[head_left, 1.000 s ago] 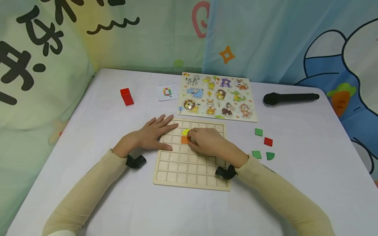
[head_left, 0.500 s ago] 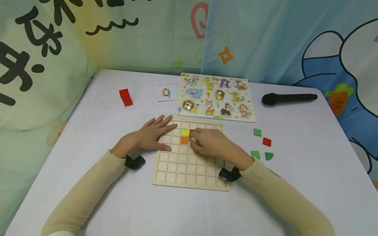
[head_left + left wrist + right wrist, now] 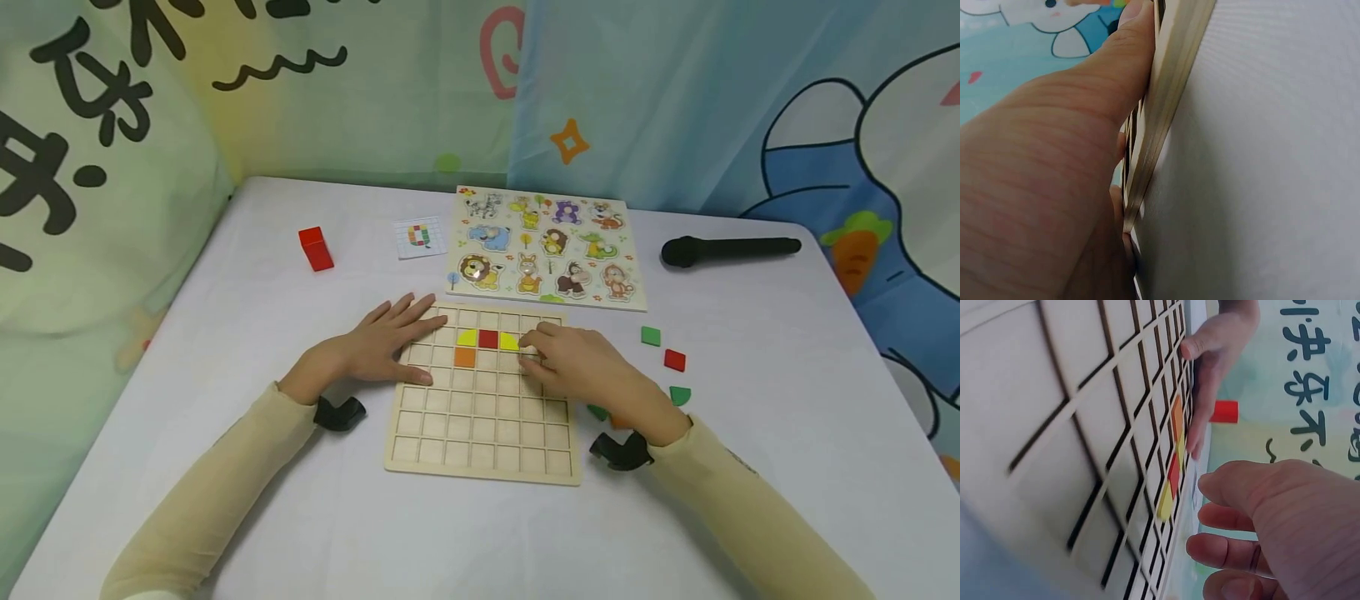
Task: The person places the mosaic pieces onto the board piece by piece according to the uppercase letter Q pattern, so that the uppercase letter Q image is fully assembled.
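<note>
1. White table (image 3: 262, 554) under the left hand (image 3: 371, 348) and right hand (image 3: 585, 358)
2. Wooden grid board (image 3: 483, 456), beneath both hands
3. Red block (image 3: 316, 250) and pattern card (image 3: 420, 238), beyond the left hand
4. Animal puzzle board (image 3: 547, 248), beyond the right hand
5. Black microphone (image 3: 727, 251), beyond the right hand, farther right
6. Green tile (image 3: 650, 336), red tile (image 3: 675, 360) and rounded green tile (image 3: 680, 396), right of that hand
7. Orange piece (image 3: 620, 422) and green piece (image 3: 597, 412), partly hidden by it

Pale gridded board (image 3: 483, 431), orange tile (image 3: 465, 357)

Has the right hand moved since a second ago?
Yes: the right hand has shifted right across the board, away from the orange tile.
</note>
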The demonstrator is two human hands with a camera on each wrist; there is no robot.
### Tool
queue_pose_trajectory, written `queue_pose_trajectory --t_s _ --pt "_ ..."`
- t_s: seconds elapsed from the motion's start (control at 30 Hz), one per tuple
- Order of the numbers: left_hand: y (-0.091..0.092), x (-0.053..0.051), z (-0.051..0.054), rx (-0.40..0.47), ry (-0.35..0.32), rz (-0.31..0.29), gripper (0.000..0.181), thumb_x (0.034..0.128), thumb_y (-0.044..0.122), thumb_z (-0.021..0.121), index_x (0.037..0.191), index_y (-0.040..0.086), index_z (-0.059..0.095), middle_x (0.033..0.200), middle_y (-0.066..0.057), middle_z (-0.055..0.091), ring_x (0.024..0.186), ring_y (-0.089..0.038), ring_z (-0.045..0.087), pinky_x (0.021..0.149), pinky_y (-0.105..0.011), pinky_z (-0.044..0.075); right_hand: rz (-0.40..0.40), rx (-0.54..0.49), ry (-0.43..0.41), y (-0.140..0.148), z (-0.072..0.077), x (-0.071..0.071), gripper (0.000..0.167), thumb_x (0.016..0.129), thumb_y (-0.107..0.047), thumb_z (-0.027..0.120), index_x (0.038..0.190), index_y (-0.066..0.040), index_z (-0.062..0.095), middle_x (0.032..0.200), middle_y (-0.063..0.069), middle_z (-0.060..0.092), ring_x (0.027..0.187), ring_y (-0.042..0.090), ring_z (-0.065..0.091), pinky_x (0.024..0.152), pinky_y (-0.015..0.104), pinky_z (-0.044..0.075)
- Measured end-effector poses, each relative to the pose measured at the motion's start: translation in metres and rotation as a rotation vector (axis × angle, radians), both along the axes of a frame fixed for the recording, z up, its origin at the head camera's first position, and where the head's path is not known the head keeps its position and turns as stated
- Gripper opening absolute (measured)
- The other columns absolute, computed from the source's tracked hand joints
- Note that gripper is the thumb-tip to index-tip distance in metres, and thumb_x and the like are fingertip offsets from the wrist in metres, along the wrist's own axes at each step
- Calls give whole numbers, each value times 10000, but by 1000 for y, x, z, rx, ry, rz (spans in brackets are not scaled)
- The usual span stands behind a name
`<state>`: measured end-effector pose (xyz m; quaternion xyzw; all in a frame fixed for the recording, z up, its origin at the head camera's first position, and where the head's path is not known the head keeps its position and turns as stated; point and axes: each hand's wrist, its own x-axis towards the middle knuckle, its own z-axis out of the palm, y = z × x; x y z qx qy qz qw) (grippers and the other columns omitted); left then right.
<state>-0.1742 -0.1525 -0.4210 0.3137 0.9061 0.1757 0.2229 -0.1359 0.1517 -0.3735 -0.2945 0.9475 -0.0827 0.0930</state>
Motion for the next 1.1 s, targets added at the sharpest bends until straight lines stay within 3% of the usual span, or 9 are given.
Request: queue_pose_trajectory --t_s 0.17,0.43,0.77,1.1 --pt "0 1 1 5 -3 4 916 848 598 643 1573 277 184 1658 -3 -35 1516 -285 -101 1204 -534 -24 -51 -9 4 16 0 4 291 937 -283 649 1136 -75 688 955 33 654 779 143 635 650 322 539" --pt "0 0 -1 -1 -9 3 920 851 611 631 1575 281 170 1658 2 -40 1515 -281 -105 1206 -527 -25 -120 7 15 48 -2 14 292 926 -274 668 1124 -61 692 915 49 645 736 157 607 642 329 544" --pt "2 0 1 -6 -9 -5 922 853 605 634 1576 275 166 1658 1 -46 1515 -280 -107 1207 -520 -29 -219 35 -49 93 -1 35 323 886 -312 698 1110 -79 696 916 22 628 741 134 563 635 324 526" --pt "-1 1 1 0 -2 2 928 844 604 645 1575 280 173 1659 0 -39 1515 -292 -98 1204 -532 -20 -162 27 -107 110 -8 49 346 761 -395 811 1023 -188 719 950 -91 610 797 85 539 718 327 518"
